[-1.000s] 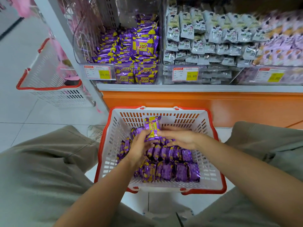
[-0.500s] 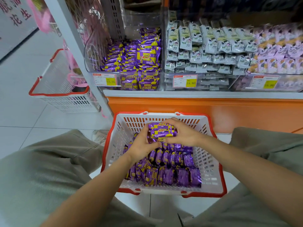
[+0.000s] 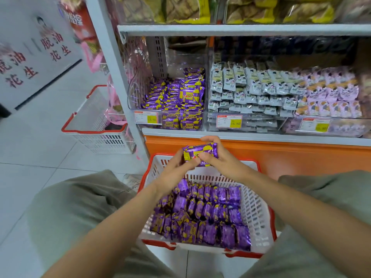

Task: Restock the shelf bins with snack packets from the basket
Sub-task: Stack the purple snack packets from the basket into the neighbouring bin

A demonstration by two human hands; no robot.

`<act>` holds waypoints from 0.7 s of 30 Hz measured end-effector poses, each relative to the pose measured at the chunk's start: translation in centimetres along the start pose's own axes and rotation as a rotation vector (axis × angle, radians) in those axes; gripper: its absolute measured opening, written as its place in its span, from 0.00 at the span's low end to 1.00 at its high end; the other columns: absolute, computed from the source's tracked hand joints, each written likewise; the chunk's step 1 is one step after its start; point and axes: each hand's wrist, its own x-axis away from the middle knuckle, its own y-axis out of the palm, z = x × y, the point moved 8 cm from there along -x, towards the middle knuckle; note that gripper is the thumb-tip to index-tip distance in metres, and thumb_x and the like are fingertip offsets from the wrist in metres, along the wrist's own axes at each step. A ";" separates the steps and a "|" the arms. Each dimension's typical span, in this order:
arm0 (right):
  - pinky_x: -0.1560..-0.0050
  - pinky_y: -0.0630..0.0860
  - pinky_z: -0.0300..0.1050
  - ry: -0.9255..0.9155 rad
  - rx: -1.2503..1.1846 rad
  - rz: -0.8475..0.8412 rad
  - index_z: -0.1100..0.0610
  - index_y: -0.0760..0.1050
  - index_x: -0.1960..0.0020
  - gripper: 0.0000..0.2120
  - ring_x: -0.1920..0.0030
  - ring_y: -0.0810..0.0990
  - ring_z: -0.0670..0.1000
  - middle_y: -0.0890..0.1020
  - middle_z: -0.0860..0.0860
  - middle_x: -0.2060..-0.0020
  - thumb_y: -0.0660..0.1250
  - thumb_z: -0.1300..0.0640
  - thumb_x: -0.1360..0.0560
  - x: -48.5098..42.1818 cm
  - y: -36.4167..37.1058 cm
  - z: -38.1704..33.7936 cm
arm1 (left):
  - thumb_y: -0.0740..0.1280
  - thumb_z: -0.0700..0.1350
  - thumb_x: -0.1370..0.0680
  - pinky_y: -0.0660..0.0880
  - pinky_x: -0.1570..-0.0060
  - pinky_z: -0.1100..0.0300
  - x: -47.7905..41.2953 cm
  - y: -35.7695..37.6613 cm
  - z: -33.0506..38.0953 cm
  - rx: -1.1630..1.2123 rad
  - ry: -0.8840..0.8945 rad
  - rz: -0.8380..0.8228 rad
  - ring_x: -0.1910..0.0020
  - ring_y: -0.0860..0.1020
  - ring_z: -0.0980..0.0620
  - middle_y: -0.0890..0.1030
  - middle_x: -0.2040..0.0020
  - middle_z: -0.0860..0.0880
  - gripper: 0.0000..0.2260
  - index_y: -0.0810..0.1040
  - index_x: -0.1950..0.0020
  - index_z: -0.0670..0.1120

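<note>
A white basket with a red rim (image 3: 259,213) sits between my knees, holding several purple snack packets (image 3: 202,213) in rows. Above its far edge I hold a small stack of purple-and-yellow packets (image 3: 200,153). My left hand (image 3: 176,169) grips the stack from the left and below, and my right hand (image 3: 218,157) grips it from the right, fingers curled over its top. Straight ahead, the clear shelf bin (image 3: 172,93) with matching purple packets is partly filled, with room at its back.
To the bin's right lie bins of grey-white packets (image 3: 251,91) and pale purple-orange packets (image 3: 329,97). An orange shelf base (image 3: 281,155) runs below. A second white basket (image 3: 96,121) stands on the tiled floor at left. Yellow bags fill the upper shelf (image 3: 220,9).
Both hands have lifted the stack of packets out of the basket and up toward the shelf. The camera has tilted up, showing more of the shelves.
</note>
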 end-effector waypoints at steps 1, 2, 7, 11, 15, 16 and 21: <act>0.43 0.71 0.37 -0.025 0.003 -0.005 0.51 0.61 0.32 0.26 0.47 0.76 0.44 0.75 0.53 0.42 0.63 0.45 0.26 -0.2 0.0 -1.0 | 0.73 0.61 0.31 0.71 0.35 0.53 0.1 -0.4 1.4 0.014 0.050 0.010 0.36 0.75 0.53 0.77 0.34 0.51 0.36 0.67 0.28 0.48; 0.44 0.71 0.35 -0.047 0.000 -0.009 0.52 0.61 0.32 0.25 0.48 0.76 0.43 0.75 0.53 0.43 0.63 0.46 0.26 -0.4 0.1 -1.9 | 0.74 0.55 0.30 0.74 0.39 0.56 0.1 -0.8 2.9 0.024 0.094 0.016 0.39 0.78 0.52 0.80 0.38 0.49 0.30 0.71 0.32 0.46; 0.41 0.71 0.34 -0.140 0.021 0.025 0.51 0.63 0.30 0.24 0.44 0.74 0.32 0.73 0.39 0.40 0.64 0.48 0.24 -1.9 -1.3 -6.4 | 0.75 0.38 0.30 0.77 0.46 0.56 -0.5 -3.4 8.6 0.029 0.216 0.038 0.48 0.81 0.51 0.82 0.44 0.45 0.24 0.74 0.36 0.50; 0.33 0.64 0.36 -0.314 0.234 0.204 0.50 0.63 0.28 0.25 0.34 0.67 0.36 0.70 0.43 0.33 0.64 0.45 0.22 -3.4 -5.0 -9.7 | 0.77 0.43 0.34 0.78 0.48 0.53 -2.6 -6.6 12.8 -0.071 0.305 0.166 0.55 0.81 0.48 0.81 0.49 0.46 0.24 0.76 0.41 0.53; 0.29 0.58 0.50 -0.450 0.617 0.419 0.51 0.66 0.28 0.24 0.29 0.64 0.48 0.69 0.48 0.30 0.62 0.50 0.23 -4.7 -8.9 -11.6 | 0.79 0.44 0.33 0.77 0.43 0.45 -6.3 -9.4 15.2 -0.237 0.313 0.270 0.47 0.79 0.45 0.76 0.39 0.46 0.26 0.76 0.38 0.52; 0.28 0.57 0.52 -0.452 0.707 0.442 0.52 0.66 0.29 0.24 0.28 0.63 0.50 0.68 0.49 0.29 0.61 0.49 0.24 -5.2 -9.5 -11.6 | 0.79 0.42 0.32 0.78 0.44 0.46 -7.4 -9.6 15.5 -0.278 0.300 0.262 0.45 0.78 0.46 0.75 0.40 0.49 0.26 0.76 0.37 0.50; 0.29 0.55 0.59 -0.466 0.918 0.473 0.51 0.65 0.30 0.25 0.27 0.62 0.54 0.68 0.54 0.28 0.59 0.47 0.25 -6.7 -10.4 -10.4 | 0.78 0.41 0.31 0.73 0.59 0.59 -12.4 -9.0 15.6 -0.529 0.221 0.187 0.54 0.73 0.50 0.73 0.48 0.50 0.28 0.73 0.33 0.49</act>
